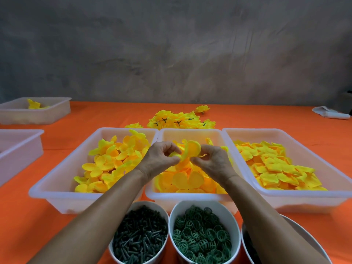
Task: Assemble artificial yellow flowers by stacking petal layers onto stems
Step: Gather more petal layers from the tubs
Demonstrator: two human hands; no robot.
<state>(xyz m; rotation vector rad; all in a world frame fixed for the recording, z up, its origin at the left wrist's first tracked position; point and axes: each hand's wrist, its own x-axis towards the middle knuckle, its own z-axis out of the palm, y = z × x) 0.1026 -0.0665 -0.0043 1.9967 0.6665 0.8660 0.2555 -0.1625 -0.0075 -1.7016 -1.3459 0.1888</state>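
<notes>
Both hands met over the middle tray (190, 196) of three white trays on the orange bench (28, 225). The left hand (162, 159) was pinched shut on a small yellow piece, presumably the part-built flower; its stem could not be seen. The right hand (213, 161) was closed in a fingertip grip on a round petal layer (192, 149), held on edge just above the loose petals, its broad face turned left toward the other hand, its long axis running roughly near-to-far and upward. The likely fault from here was a missed centre hole: the soft layer could fold or tear if pushed off-axis, or slip from the pinch into the tray below. Near cups held dark stems (139, 239) and green rings (202, 237); finished flowers (181, 120) lay beyond.
</notes>
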